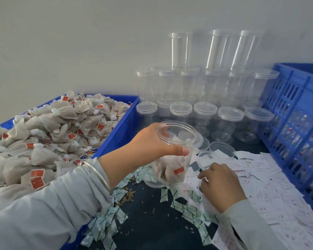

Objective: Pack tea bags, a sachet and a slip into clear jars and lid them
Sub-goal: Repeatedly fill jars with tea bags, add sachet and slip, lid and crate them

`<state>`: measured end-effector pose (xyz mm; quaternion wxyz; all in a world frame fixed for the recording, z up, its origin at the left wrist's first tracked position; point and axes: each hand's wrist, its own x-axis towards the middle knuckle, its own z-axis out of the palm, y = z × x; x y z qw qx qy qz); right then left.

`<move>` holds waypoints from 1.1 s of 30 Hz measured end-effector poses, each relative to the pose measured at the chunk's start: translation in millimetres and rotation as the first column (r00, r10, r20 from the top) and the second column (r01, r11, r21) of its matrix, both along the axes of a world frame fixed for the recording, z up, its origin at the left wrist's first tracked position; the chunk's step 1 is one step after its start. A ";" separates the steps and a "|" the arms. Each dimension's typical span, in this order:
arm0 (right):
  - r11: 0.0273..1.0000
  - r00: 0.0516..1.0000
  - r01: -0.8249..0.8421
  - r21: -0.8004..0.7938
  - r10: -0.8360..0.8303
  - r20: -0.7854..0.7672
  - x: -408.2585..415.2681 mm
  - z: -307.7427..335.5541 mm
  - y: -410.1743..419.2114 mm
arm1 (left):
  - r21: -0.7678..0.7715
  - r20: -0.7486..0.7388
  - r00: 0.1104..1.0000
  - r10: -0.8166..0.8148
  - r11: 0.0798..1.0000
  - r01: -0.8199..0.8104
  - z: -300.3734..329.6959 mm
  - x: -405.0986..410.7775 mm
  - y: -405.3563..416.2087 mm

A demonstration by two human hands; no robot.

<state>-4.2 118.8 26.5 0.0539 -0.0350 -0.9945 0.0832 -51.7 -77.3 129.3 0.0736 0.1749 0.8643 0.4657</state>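
— On the dark surface [152, 219], what is seen?
— A clear round plastic jar [173, 154], unlidded, is gripped near its rim by the left hand [152, 143], thumb curled across the front wall. Soft mesh tea bags with red tags are seen inside it.
— And around it?
— A blue bin [119, 127] heaped with tea bags [49, 134] is set to the left; lidded empty jars [206, 91] are stacked behind; a blue slotted crate [296, 123] is placed on the right. Green-printed sachets [190, 210] and white slips [278, 192] are scattered flat.
— The other hand?
— The right hand [220, 184] is laid over the slips, fingers curled down; whether one is pinched cannot be told.
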 end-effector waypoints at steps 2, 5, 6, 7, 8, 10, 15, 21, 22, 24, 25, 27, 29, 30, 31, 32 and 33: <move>0.999 0.999 -0.016 0.040 0.015 0.034 -3.1 -1.8 -8.6 | -0.013 0.013 1.000 0.005 1.000 -0.005 -6.7 -0.1 4.8; 0.992 0.990 0.026 0.124 -0.043 0.137 -9.1 -10.0 -20.2 | -0.022 0.038 0.999 -0.006 1.000 0.007 -14.9 0.3 5.1; 0.992 0.989 0.043 0.122 -0.059 0.136 -11.3 -12.1 -21.6 | -0.028 0.044 0.999 -0.005 1.000 0.006 -17.1 0.5 3.9; 0.992 0.990 0.056 0.114 -0.070 0.124 -13.5 -13.6 -22.1 | -0.033 0.051 0.999 0.001 0.999 0.000 -19.3 -0.3 2.4; 0.992 0.990 0.065 0.104 -0.077 0.116 -15.6 -14.9 -21.7 | -0.036 0.057 0.998 0.010 0.999 -0.008 -20.9 -1.3 1.1; 0.995 0.991 0.078 0.065 -0.084 0.106 -18.4 -16.8 -20.2 | -0.034 0.070 0.997 0.025 0.999 -0.023 -22.8 -3.4 -1.6; 0.994 0.990 0.111 -0.007 -0.110 0.086 -20.3 -20.5 -18.9 | -0.034 0.081 0.996 0.047 0.998 -0.044 -25.5 -8.7 -4.4; 0.980 0.984 0.167 -0.104 -0.159 0.079 -20.9 -18.5 -17.0 | -0.029 0.092 0.995 0.042 0.999 -0.039 -27.6 -11.7 -6.8; 0.977 0.983 0.176 -0.119 -0.167 0.077 -21.1 -18.3 -16.7 | -0.027 0.085 0.995 0.047 0.999 -0.045 -28.3 -12.3 -6.8; 0.973 0.982 0.186 -0.138 -0.178 0.070 -21.6 -18.4 -16.5 | -0.025 0.077 0.996 0.052 0.998 -0.050 -28.9 -12.9 -6.6; 0.971 0.981 0.189 -0.146 -0.181 0.063 -21.7 -18.5 -16.6 | -0.025 0.078 0.996 0.051 0.998 -0.049 -29.1 -13.0 -6.4; 0.970 0.983 0.183 -0.160 -0.178 0.043 -21.0 -18.7 -17.2 | -0.030 0.089 0.995 0.047 0.999 -0.045 -29.9 -13.2 -6.8; 0.973 0.987 0.160 -0.164 -0.158 0.023 -20.0 -19.0 -17.1 | -0.036 0.096 0.995 0.041 0.999 -0.037 -30.5 -13.0 -8.2; 0.976 0.990 0.142 -0.165 -0.143 0.010 -19.6 -18.9 -16.4 | -0.037 0.095 0.995 0.039 0.999 -0.035 -30.5 -13.2 -9.0; 0.977 0.992 0.123 -0.175 -0.126 -0.009 -19.1 -18.9 -15.4 | -0.034 0.094 0.995 0.039 0.999 -0.036 -30.3 -13.5 -9.8; 0.974 0.993 0.104 -0.203 -0.114 -0.038 -18.9 -18.6 -13.9 | -0.028 0.091 0.995 0.042 0.999 -0.040 -30.1 -14.1 -10.8; 0.963 0.991 0.089 -0.254 -0.112 -0.074 -18.4 -18.1 -12.0 | -0.022 0.089 0.995 0.047 0.999 -0.046 -29.6 -15.0 -11.3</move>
